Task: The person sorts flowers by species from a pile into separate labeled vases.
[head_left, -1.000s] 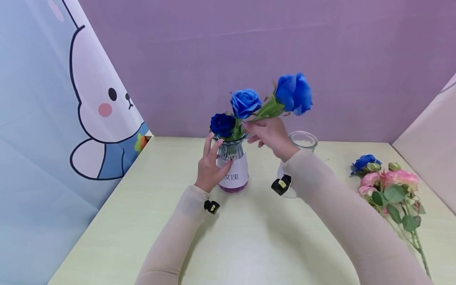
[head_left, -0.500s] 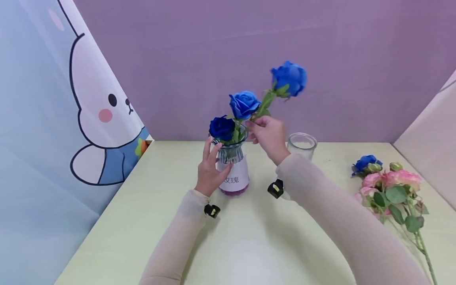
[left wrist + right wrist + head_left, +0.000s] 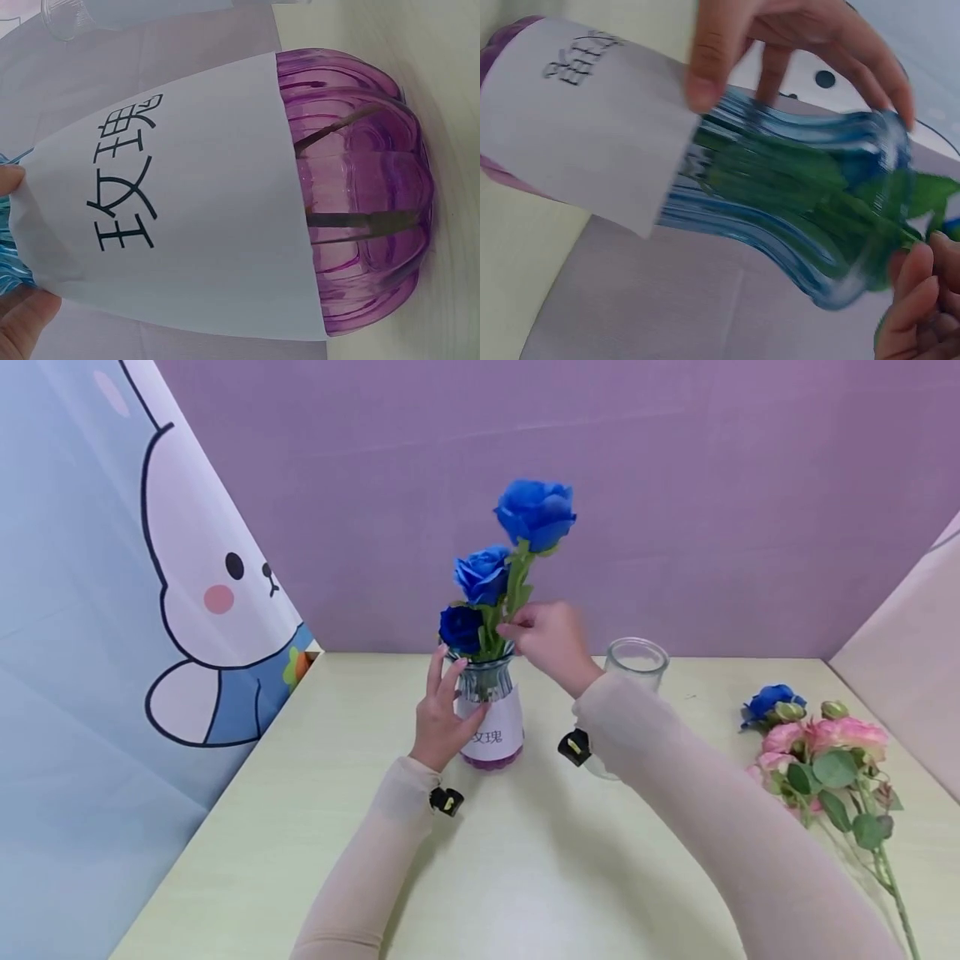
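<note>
The left hand (image 3: 441, 717) grips the neck of a glass vase (image 3: 487, 681), its thumb and fingers spread around it. White paper with dark characters (image 3: 187, 202) wraps the vase, above a purple base (image 3: 367, 225) where stems show through. Two blue roses, one dark (image 3: 461, 628) and one lighter (image 3: 482, 575), stand in the vase. Just above the rim, the right hand (image 3: 553, 639) pinches the green stem of a taller blue rose (image 3: 536, 514). In the right wrist view, that hand (image 3: 922, 300) is beside the rim, with leaves inside the blue neck (image 3: 780, 180).
A second glass vessel (image 3: 637, 657) stands to the right, partly behind the right forearm. Farther right on the table (image 3: 480, 877) lie another blue rose (image 3: 771, 703) and pink flowers (image 3: 843, 737) with leafy stems. A purple backdrop (image 3: 712, 510) rises behind, with a rabbit-print cloth (image 3: 82, 677) at left.
The held rose has swung left and more upright, and the right hand has shifted slightly left. The lighter rose has moved left too. The left hand has stayed on the vase neck.
</note>
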The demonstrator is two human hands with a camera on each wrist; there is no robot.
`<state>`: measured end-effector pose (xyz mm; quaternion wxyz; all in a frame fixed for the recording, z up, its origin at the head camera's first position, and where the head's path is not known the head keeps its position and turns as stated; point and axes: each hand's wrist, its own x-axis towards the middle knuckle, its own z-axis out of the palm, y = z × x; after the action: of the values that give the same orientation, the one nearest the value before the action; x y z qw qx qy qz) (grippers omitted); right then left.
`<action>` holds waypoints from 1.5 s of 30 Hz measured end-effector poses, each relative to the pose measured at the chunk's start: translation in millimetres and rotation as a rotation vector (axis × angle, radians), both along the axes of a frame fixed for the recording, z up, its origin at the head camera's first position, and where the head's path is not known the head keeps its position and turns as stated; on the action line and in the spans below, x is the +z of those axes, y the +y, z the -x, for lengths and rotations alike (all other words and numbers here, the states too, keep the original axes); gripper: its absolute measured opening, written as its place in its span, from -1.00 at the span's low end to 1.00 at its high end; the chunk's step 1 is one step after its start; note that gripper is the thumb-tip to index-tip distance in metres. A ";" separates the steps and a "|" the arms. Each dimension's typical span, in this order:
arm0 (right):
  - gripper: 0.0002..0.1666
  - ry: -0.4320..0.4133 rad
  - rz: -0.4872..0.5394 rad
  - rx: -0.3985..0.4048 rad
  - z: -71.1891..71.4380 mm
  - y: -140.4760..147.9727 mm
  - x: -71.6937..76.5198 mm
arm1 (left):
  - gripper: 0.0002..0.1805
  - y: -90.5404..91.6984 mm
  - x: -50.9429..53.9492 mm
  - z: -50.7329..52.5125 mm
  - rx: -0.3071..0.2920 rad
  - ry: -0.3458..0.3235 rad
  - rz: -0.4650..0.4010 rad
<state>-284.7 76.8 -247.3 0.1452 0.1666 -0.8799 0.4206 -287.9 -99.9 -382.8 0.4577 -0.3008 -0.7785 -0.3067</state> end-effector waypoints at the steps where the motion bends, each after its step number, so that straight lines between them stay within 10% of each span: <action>1: -0.76 -0.020 -0.026 -0.001 0.3 -1.5 -1.4 | -0.11 -0.3 0.7 -0.4 0.000 -0.001 -0.001; 16: -0.64 -0.192 -0.045 0.031 -4.3 12.2 2.5 | -0.11 -1.1 1.5 -1.2 -0.004 0.006 0.003; 24: -0.78 -0.117 0.749 0.041 2.2 19.6 -9.4 | -0.11 0.6 3.5 3.8 -0.020 -0.002 -0.008; 27: -0.85 -0.105 0.889 0.008 4.7 16.2 -11.3 | -0.12 2.1 3.7 5.0 -0.027 -0.009 -0.006; 45: -0.61 -0.082 0.602 0.087 11.4 1.5 -33.0 | -0.07 2.2 2.7 6.9 -0.009 0.008 0.009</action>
<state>-296.1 78.4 -280.4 0.1340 0.1365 -0.7128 0.6747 -294.9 -97.8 -380.1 0.4581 -0.3076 -0.7767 -0.3037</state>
